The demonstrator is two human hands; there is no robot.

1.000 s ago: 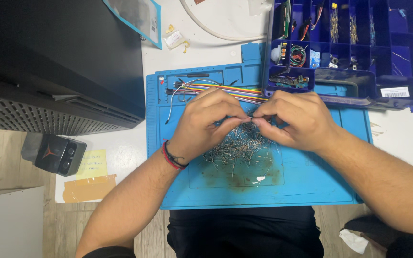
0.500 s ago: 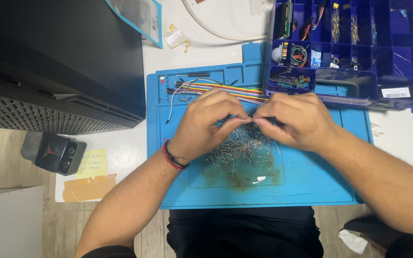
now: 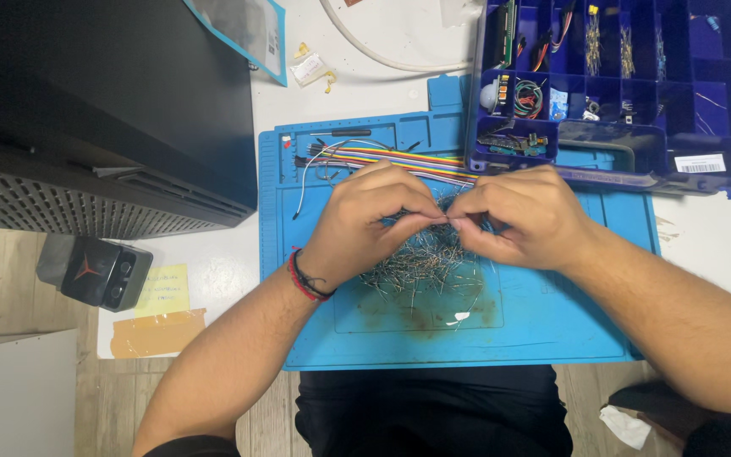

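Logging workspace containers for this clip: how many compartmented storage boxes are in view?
1. A dark blue plastic organizer box with small electronic parts sits at the table's upper right, overlapping the light blue silicone work mat. Others could lie outside the frame.

pile of thin wires [image 3: 420, 267]: we see shiny bare metal, thin and stiff.
blue mat [image 3: 552, 322]: looks like soft matt rubber, smooth, with a brown rusty stain near us.
blue box [image 3: 704, 127]: hard glossy plastic, far right.
ribbon cable [image 3: 399, 158]: smooth plastic in many colours.
black case [image 3: 86, 110]: dark matt metal, with a grille of holes.
wristband [image 3: 302, 278]: red and black cord.
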